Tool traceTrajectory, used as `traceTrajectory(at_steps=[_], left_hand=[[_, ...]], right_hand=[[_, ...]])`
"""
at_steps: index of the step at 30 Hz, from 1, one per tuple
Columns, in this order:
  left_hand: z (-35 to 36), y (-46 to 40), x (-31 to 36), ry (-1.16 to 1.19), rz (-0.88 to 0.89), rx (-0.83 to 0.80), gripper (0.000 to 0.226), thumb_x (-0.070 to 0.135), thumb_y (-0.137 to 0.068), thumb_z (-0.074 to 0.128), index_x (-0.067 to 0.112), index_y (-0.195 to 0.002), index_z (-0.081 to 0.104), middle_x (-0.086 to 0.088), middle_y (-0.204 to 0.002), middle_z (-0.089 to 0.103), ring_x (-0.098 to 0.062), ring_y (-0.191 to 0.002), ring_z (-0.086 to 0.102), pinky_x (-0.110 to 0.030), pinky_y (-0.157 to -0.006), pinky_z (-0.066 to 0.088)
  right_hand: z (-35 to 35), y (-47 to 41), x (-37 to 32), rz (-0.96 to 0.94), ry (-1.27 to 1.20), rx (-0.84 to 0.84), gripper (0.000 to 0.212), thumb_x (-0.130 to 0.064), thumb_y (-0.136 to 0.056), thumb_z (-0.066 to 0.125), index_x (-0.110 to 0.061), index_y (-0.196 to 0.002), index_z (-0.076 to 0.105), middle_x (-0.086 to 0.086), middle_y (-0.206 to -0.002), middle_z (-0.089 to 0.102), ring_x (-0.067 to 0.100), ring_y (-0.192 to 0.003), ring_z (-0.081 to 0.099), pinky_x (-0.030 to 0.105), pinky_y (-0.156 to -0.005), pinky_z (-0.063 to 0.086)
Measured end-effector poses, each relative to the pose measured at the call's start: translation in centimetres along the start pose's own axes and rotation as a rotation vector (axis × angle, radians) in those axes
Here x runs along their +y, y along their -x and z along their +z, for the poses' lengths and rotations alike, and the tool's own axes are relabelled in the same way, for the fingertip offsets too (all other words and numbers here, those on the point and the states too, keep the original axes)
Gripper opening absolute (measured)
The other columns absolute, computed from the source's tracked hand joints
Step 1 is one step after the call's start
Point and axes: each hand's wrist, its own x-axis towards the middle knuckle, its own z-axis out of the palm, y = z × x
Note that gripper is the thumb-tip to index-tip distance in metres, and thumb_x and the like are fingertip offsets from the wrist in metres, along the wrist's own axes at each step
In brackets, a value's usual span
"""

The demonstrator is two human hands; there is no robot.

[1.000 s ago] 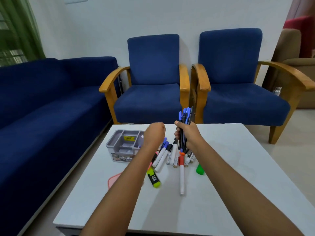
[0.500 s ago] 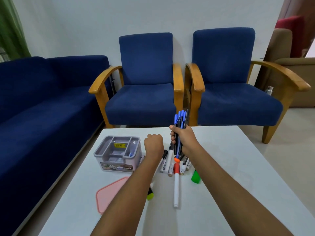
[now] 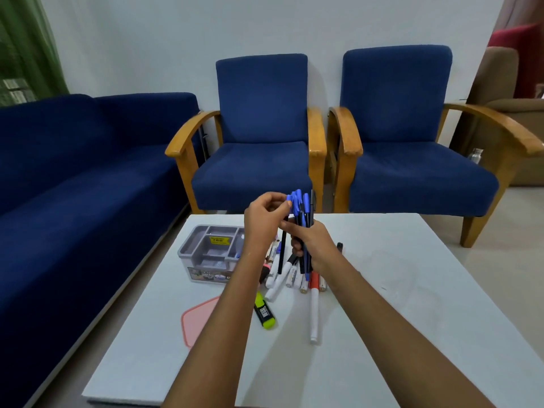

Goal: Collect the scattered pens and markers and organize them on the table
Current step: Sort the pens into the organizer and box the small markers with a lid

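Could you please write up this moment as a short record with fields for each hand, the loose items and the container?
right hand: closed around an upright bundle of pens
left hand: pinching a blue-capped pen beside the bundle
loose markers: heaped on the table below the hands
highlighter: yellow, lying apart, nearer the camera
organizer box: grey, compartmented, left of the heap
pink lid: flat on the table

Table: smooth white top, faint sheen. Organizer box: grey moulded plastic, matt, printed paper label on front; pink lid flat, smooth plastic. Pens and markers glossy plastic barrels; armchairs napped blue cloth with varnished, shiny wooden arms.
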Motion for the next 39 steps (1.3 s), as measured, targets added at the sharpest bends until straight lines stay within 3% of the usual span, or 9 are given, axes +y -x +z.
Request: traceTrajectory(at_steps=[6,10,13,16,22,25,30,33,39], left_hand=[[-3.9,1.3,1.4,0.068,-0.029,-0.119,0.006,0.012,-0.085,0.068,0.01,-0.091,0.068,-0.01,-0.085,0.072,-0.021,-0.078,0.07,-0.031,-0.071,0.058],[-5.6,3.8,0.9,0.043,-0.034,0.074,0.015,0.022,-0.093,0.057,0.01,-0.093,0.065,0.0,-0.08,0.069,-0.011,-0.072,0.065,-0.021,-0.067,0.055],[-5.6,5.5,0.0,-0.004,-0.046,0.117,0.013,0.017,-0.094,0.055,0.008,-0.092,0.064,-0.003,-0.08,0.068,-0.012,-0.074,0.064,-0.02,-0.068,0.054],[-5.8,6.0,-0.5,-0.097,-0.025,0.147,0.012,0.018,-0.094,0.055,0.012,-0.091,0.064,0.0,-0.083,0.068,-0.01,-0.079,0.064,-0.019,-0.07,0.052],[-8.7,5.1,-2.7,-0.532,-0.042,0.382,0.019,0.017,-0.092,0.049,0.012,-0.094,0.067,-0.004,-0.094,0.068,-0.021,-0.09,0.061,-0.038,-0.075,0.054],[-9.4,5.6,-3.7,-0.758,-0.077,0.355,0.025,0.012,-0.092,0.046,0.007,-0.101,0.069,-0.012,-0.104,0.067,-0.028,-0.103,0.054,-0.039,-0.086,0.045],[-9.2,6.5,-4.0,-0.958,-0.056,0.287,0.025,0.018,-0.093,0.046,0.007,-0.094,0.068,-0.011,-0.099,0.068,-0.026,-0.106,0.05,-0.035,-0.085,0.038],[-9.2,6.6,-3.7,-1.027,-0.091,0.271,0.024,0.015,-0.093,0.046,0.011,-0.097,0.069,-0.008,-0.1,0.068,-0.025,-0.106,0.047,-0.032,-0.084,0.034],[-9.6,6.9,-3.2,-1.082,-0.171,0.197,0.029,0.006,-0.09,0.045,0.013,-0.107,0.067,-0.008,-0.11,0.065,-0.024,-0.108,0.045,-0.026,-0.078,0.029]], right_hand=[[2.2,1.6,-0.4,-0.07,0.162,0.071,0.016,-0.018,-0.083,0.071,-0.013,-0.08,0.056,-0.001,-0.05,0.045,0.011,-0.041,0.04,0.021,-0.041,0.037],[3.4,3.7,1.7,-0.221,0.287,0.196,0.017,-0.026,-0.082,0.073,-0.02,-0.08,0.057,-0.004,-0.067,0.054,0.008,-0.061,0.051,0.017,-0.059,0.044],[4.4,5.2,4.6,-0.27,0.415,0.269,0.018,-0.028,-0.086,0.068,-0.014,-0.088,0.056,-0.007,-0.067,0.051,0.006,-0.063,0.049,0.013,-0.058,0.041],[5.0,5.7,5.8,-0.285,0.373,0.32,0.019,-0.027,-0.089,0.064,-0.009,-0.096,0.058,-0.003,-0.07,0.053,0.007,-0.063,0.05,0.015,-0.059,0.042],[5.0,5.4,5.0,-0.302,0.195,0.316,0.018,-0.023,-0.089,0.064,-0.011,-0.1,0.057,0.001,-0.069,0.057,0.02,-0.065,0.056,0.035,-0.069,0.054],[4.7,5.8,7.5,-0.237,0.239,0.295,0.025,-0.018,-0.09,0.063,-0.005,-0.111,0.059,-0.002,-0.068,0.057,0.021,-0.065,0.055,0.036,-0.061,0.05],[5.2,5.2,6.8,-0.245,0.133,0.311,0.008,-0.011,-0.092,0.06,-0.01,-0.099,0.057,-0.001,-0.067,0.057,0.013,-0.058,0.053,0.024,-0.059,0.049],[5.1,5.0,6.7,-0.267,0.162,0.307,0.01,-0.013,-0.092,0.059,-0.011,-0.101,0.058,-0.003,-0.069,0.058,0.011,-0.059,0.053,0.017,-0.059,0.05],[4.6,4.2,7.7,-0.2,0.178,0.379,0.015,-0.018,-0.091,0.061,-0.012,-0.105,0.06,-0.003,-0.072,0.057,0.016,-0.066,0.052,0.031,-0.065,0.048]])
